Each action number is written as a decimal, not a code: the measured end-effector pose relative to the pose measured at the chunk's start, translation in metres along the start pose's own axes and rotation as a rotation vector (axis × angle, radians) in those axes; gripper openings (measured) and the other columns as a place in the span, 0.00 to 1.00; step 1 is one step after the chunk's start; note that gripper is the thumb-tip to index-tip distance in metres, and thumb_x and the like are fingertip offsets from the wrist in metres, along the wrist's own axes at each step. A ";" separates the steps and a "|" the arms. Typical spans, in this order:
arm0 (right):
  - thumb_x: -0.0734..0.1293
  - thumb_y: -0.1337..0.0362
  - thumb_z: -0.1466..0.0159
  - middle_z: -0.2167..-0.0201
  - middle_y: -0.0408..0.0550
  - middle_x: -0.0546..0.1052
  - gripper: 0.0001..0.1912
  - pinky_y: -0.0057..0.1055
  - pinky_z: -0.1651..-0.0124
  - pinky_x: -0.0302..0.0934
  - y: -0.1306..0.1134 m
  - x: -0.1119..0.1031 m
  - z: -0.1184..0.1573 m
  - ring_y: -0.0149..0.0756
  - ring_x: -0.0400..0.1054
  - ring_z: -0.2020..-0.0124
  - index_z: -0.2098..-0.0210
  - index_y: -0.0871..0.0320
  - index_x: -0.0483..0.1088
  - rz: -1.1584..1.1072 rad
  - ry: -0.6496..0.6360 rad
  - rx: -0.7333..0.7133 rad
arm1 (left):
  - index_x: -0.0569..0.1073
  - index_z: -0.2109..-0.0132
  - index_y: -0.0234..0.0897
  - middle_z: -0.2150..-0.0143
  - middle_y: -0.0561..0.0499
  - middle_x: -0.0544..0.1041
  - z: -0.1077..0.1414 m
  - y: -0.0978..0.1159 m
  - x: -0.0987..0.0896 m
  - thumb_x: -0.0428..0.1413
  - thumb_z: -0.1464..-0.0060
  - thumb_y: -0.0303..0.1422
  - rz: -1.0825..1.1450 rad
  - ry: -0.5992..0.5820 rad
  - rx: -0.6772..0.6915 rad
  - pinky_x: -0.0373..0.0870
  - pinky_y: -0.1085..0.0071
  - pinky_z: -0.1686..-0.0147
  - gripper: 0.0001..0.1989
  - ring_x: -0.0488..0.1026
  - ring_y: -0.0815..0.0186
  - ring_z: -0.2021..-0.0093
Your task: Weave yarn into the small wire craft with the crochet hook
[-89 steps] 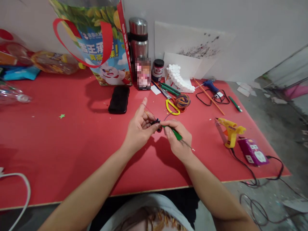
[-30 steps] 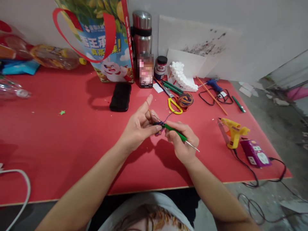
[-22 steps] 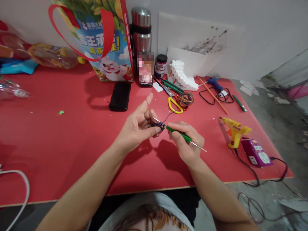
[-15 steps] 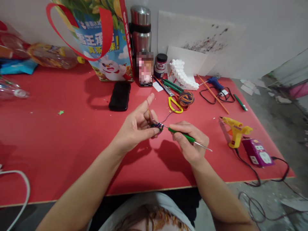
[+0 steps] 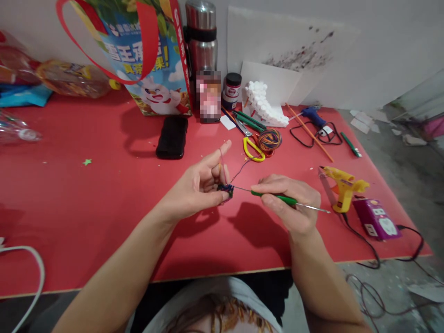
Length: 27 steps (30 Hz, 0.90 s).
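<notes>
Between the thumb and fingers of my left hand (image 5: pixel 199 187) is a small dark crochet piece (image 5: pixel 227 189). Yarn runs up over my raised left index finger. My right hand (image 5: pixel 289 199) grips the green handle of a crochet hook (image 5: pixel 274 197), whose thin metal shaft points left, its tip at the piece's right edge. Whether the tip sits inside a loop is too small to tell. A strand leads from the piece up to a multicoloured yarn ball (image 5: pixel 269 140), which lies beside yellow-handled scissors (image 5: pixel 254 150).
Behind my hands, a black case (image 5: pixel 172 137) and a propped phone (image 5: pixel 209 97) stand near a steel flask (image 5: pixel 201 44) and a printed bag (image 5: pixel 145 60). To the right are a yellow glue gun (image 5: pixel 343 187), a purple power block (image 5: pixel 376 219) with cords, and a white foam-like model (image 5: pixel 263 104).
My right hand has moved right, drawing the crochet hook away from my left hand. The left hand has shifted slightly and still holds the crochet piece. The view has shifted slightly.
</notes>
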State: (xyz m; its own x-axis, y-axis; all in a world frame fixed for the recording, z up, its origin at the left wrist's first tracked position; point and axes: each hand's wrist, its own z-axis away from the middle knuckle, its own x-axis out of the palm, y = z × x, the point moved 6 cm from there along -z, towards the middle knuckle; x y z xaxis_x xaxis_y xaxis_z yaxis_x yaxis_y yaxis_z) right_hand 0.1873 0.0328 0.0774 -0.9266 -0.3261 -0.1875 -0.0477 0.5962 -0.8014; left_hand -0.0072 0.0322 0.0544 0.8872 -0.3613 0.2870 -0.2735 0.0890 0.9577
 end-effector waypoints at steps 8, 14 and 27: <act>0.73 0.70 0.33 0.70 0.49 0.82 0.12 0.34 0.68 0.64 0.003 -0.010 -0.002 0.36 0.73 0.71 0.51 0.55 0.85 -0.122 -0.131 0.078 | 0.53 0.20 0.49 0.63 0.54 0.71 0.004 -0.008 0.008 0.61 0.48 0.18 -0.058 -0.149 -0.078 0.68 0.80 0.74 0.53 0.69 0.73 0.70; 0.75 0.64 0.33 0.72 0.49 0.80 0.09 0.37 0.66 0.63 0.021 -0.014 0.002 0.37 0.71 0.72 0.54 0.56 0.86 -0.336 -0.198 0.218 | 0.56 0.21 0.53 0.64 0.54 0.72 0.010 -0.011 0.019 0.60 0.50 0.17 -0.061 -0.248 -0.128 0.65 0.80 0.75 0.53 0.67 0.72 0.71; 0.77 0.60 0.38 0.79 0.45 0.75 0.09 0.29 0.78 0.53 0.040 0.018 0.004 0.29 0.61 0.82 0.63 0.59 0.87 -0.769 -0.096 0.440 | 0.62 0.23 0.51 0.65 0.53 0.76 0.007 -0.009 0.028 0.66 0.44 0.24 0.063 -0.208 -0.031 0.73 0.75 0.67 0.45 0.73 0.70 0.69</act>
State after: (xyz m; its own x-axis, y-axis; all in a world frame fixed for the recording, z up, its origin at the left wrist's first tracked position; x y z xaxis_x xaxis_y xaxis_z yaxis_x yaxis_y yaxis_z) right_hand 0.1702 0.0478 0.0400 -0.6613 -0.5918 0.4610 -0.4773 -0.1421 -0.8672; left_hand 0.0172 0.0148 0.0537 0.7720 -0.5375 0.3394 -0.3120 0.1448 0.9390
